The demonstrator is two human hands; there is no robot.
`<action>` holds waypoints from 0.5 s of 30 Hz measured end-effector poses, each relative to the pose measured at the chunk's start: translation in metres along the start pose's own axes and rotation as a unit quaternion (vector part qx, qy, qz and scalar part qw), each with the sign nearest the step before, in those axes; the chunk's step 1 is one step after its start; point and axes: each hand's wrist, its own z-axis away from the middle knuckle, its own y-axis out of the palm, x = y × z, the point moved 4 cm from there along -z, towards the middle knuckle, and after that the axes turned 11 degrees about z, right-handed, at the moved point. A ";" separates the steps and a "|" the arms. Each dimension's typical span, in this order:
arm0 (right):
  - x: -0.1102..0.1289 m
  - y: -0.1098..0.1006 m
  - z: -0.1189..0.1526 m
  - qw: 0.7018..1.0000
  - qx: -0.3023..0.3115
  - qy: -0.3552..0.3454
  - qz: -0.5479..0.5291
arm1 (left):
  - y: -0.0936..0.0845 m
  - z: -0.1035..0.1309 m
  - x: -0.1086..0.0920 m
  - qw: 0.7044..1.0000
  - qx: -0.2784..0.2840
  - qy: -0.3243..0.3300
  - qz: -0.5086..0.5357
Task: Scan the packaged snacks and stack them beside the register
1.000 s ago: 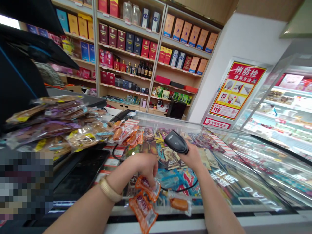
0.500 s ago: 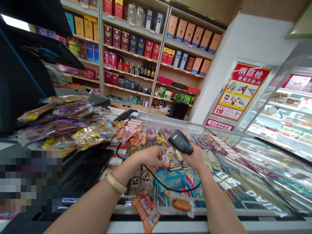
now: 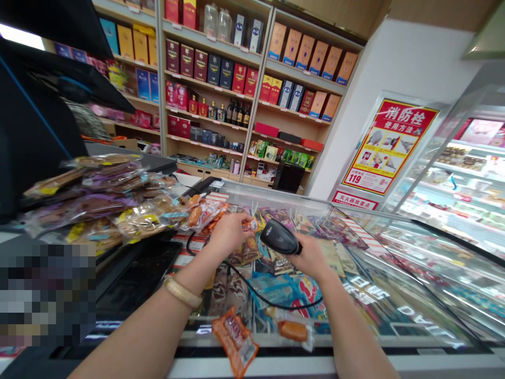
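My right hand [image 3: 311,256] is wrapped round a black barcode scanner [image 3: 279,237], whose head points left. A black cable [image 3: 272,302] curves over the glass below it. Pinched in my left hand [image 3: 232,231] is a small orange-and-clear snack packet [image 3: 250,225], partly hidden by the fingers and close to the scanner's head. Just behind that hand lies a pile of orange sausage packets [image 3: 201,210]. Near the counter's front edge rest an orange snack packet [image 3: 235,342] and a clear-wrapped sausage [image 3: 292,330], apart from both hands.
A glass-topped display counter [image 3: 379,321] with bagged snacks under it spans the front. Left of my arms are a heap of clear-bagged goods [image 3: 106,200], a dark flat panel [image 3: 145,279] and a black monitor stand [image 3: 31,126]. Shelves of boxes [image 3: 213,68] stand behind.
My left hand has moved up and left with the snack packet, towards the pile. The barcode scanner in my right hand has shifted left and slightly down, its head turning more level.
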 end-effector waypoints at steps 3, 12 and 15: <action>0.001 0.002 0.000 1.000 0.013 -0.008 0.003 | 0.002 0.000 -0.001 1.000 0.011 0.011 -0.024; -0.001 0.002 0.000 1.000 0.009 0.001 0.009 | 0.004 0.002 -0.003 0.998 0.041 0.025 -0.035; -0.003 0.000 0.000 1.000 -0.019 0.009 -0.001 | 0.005 0.000 0.002 0.998 0.013 0.046 -0.032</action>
